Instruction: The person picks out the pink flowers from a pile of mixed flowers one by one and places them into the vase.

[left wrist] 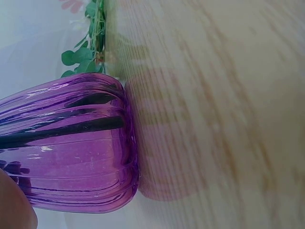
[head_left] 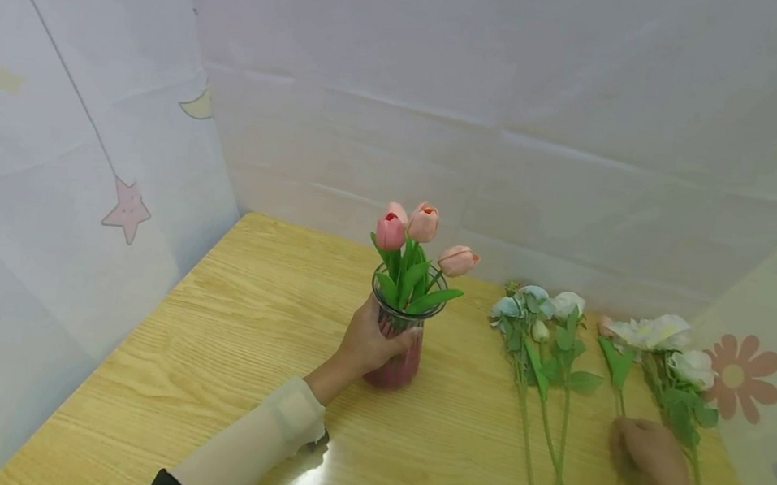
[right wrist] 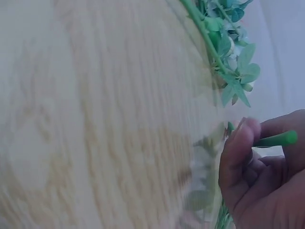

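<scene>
At the near right of the wooden table [head_left: 214, 334], the right hand [head_left: 650, 461] pinches a green stem [right wrist: 276, 140] between thumb and fingers; the stem runs near to far, white blooms [head_left: 656, 333] at its far end. The left hand [head_left: 368, 344] grips the upright purple vase [head_left: 400, 363] mid-table.

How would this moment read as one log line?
left hand: holds vase | right hand: pinches stem | tulips: in vase
</scene>
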`<state>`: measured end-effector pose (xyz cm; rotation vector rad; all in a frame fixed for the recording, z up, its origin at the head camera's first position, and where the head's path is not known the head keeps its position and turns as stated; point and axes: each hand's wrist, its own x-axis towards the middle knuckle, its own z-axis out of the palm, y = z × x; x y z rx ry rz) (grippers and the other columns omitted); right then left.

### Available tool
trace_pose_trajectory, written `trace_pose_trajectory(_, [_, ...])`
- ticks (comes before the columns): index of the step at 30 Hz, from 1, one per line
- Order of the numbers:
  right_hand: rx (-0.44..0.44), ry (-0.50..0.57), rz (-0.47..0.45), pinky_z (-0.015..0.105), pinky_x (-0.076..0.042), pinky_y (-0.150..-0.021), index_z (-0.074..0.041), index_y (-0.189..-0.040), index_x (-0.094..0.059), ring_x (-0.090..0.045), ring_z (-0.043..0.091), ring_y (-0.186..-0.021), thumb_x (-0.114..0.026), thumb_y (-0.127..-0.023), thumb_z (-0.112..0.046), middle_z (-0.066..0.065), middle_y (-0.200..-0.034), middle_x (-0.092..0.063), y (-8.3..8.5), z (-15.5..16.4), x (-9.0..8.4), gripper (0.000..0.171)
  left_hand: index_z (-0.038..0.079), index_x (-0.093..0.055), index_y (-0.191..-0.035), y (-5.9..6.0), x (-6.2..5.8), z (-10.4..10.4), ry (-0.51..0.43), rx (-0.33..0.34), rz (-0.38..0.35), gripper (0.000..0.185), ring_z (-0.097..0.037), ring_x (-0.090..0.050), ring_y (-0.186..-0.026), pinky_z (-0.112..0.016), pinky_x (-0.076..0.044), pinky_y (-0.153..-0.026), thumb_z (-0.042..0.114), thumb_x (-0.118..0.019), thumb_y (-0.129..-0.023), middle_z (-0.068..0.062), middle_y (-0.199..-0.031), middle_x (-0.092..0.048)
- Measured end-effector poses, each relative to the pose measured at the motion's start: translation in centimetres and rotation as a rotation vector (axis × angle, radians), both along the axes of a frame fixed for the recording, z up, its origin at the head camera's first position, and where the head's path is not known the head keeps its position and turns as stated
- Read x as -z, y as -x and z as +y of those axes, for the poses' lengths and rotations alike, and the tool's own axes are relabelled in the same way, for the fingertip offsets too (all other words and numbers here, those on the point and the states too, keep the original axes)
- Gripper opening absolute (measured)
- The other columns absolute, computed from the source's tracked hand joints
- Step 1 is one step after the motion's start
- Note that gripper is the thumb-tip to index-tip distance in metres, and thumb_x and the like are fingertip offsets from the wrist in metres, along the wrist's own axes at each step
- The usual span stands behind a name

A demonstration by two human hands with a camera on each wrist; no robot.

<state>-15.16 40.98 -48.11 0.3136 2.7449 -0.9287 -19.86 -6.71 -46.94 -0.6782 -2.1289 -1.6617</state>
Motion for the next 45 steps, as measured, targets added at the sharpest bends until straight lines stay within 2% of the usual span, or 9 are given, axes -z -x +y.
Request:
trace_pose_trajectory(3, [0.025,0.088,0.011,0.029,-0.044,-0.059,-0.008,-0.072,-0.064,-0.055,0.017,-0.061,-0.036,-0.108,-0.033,-0.001,-0.063,-0.061,-0.2,-0.2,0.0,0.052,0.006,-0.038,-0.144,-0.1,0.0,0.0,-0.006,0.001,-0.004,0.076,-0.027,-0.06,-0.127,-0.042,-0.047,-0.11,0.045,-0.072,-0.088,-0.013,-0.134,-0.06])
trace_pose_trajectory(7, [0.065,0.191,0.011,0.027,-0.049,-0.061,-0.004,-0.083,-0.066,-0.058,0.015,-0.063,-0.039,-0.108,-0.031,-0.002,-0.067,-0.061,-0.4,-0.5,-0.1,0.046,0.007,-0.039,-0.144,-0.1,0.0,-0.1,-0.015,0.007,-0.004,0.074,-0.026,-0.06,-0.126,-0.041,-0.047,-0.11,0.041,-0.073,-0.088,-0.012,-0.134,-0.06])
trace_pose_trajectory(11, [0.079,0.251,0.001,0.027,-0.053,-0.062,0.006,-0.1,-0.067,-0.058,0.012,-0.066,-0.04,-0.109,-0.031,-0.002,-0.073,-0.062,-0.8,-0.6,-0.4,0.046,0.008,-0.039,-0.143,-0.1,0.0,-0.1,-0.014,0.007,-0.003,0.073,-0.026,-0.06,-0.126,-0.042,-0.048,-0.109,0.041,-0.072,-0.088,-0.012,-0.134,-0.06])
trace_pose_trajectory(14, [0.093,0.317,0.007,0.026,-0.055,-0.064,0.018,-0.121,-0.058,-0.059,0.01,-0.07,-0.039,-0.109,-0.029,-0.003,-0.08,-0.063,-1.2,-0.8,-0.7,0.052,0.008,-0.04,-0.143,-0.1,0.0,0.0,-0.009,0.003,-0.012,0.074,-0.025,-0.06,-0.126,-0.043,-0.048,-0.109,0.044,-0.072,-0.087,-0.012,-0.134,-0.06])
trace_pose_trajectory(18, [0.134,0.407,0.034,0.027,-0.056,-0.064,0.021,-0.133,-0.048,-0.058,0.009,-0.071,-0.039,-0.109,-0.025,-0.005,-0.085,-0.063,-1.5,-1.1,-1.1,0.053,0.008,-0.04,-0.143,-0.2,-0.2,0.0,-0.002,-0.004,-0.028,0.075,-0.024,-0.059,-0.126,-0.043,-0.048,-0.109,0.046,-0.072,-0.086,-0.011,-0.133,-0.06])
trace_pose_trajectory(22, [0.155,0.429,0.044,0.027,-0.056,-0.063,0.019,-0.136,-0.046,-0.058,0.008,-0.07,-0.04,-0.109,-0.027,-0.007,-0.085,-0.064,-1.7,-1.3,-1.5,0.054,0.008,-0.04,-0.143,-0.2,-0.2,0.0,0.006,-0.008,-0.042,0.075,-0.023,-0.058,-0.126,-0.042,-0.047,-0.11,0.043,-0.073,-0.086,-0.01,-0.133,-0.06])
trace_pose_trajectory(31, [0.118,0.437,0.064,0.025,-0.055,-0.061,0.021,-0.142,-0.037,-0.056,0.007,-0.068,-0.037,-0.11,-0.027,-0.006,-0.087,-0.063,-2.1,-1.5,-2.3,0.057,0.009,-0.04,-0.142,-0.2,-0.1,0.0,0.011,-0.013,-0.036,0.073,-0.024,-0.059,-0.127,-0.044,-0.048,-0.109,0.041,-0.073,-0.086,-0.011,-0.133,-0.06])
trace_pose_trajectory(40, [0.083,0.381,0.066,0.026,-0.056,-0.063,0.018,-0.147,-0.029,-0.055,0.007,-0.07,-0.03,-0.111,-0.032,-0.005,-0.09,-0.062,-2.5,-1.7,-3.1,0.062,0.007,-0.04,-0.142,-0.2,-0.3,-0.1,-0.008,0.004,-0.044,0.072,-0.025,-0.059,-0.126,-0.044,-0.048,-0.109,0.037,-0.073,-0.085,-0.011,-0.133,-0.06])
trace_pose_trajectory(45, [0.104,0.388,0.09,0.028,-0.056,-0.063,0.018,-0.147,-0.031,-0.056,0.007,-0.07,-0.031,-0.111,-0.032,-0.006,-0.089,-0.062,-2.5,-2.0,-3.6,0.061,0.007,-0.04,-0.142,-0.2,-0.3,0.0,-0.004,0.004,-0.04,0.073,-0.024,-0.059,-0.125,-0.044,-0.048,-0.109,0.038,-0.073,-0.085,-0.011,-0.133,-0.06])
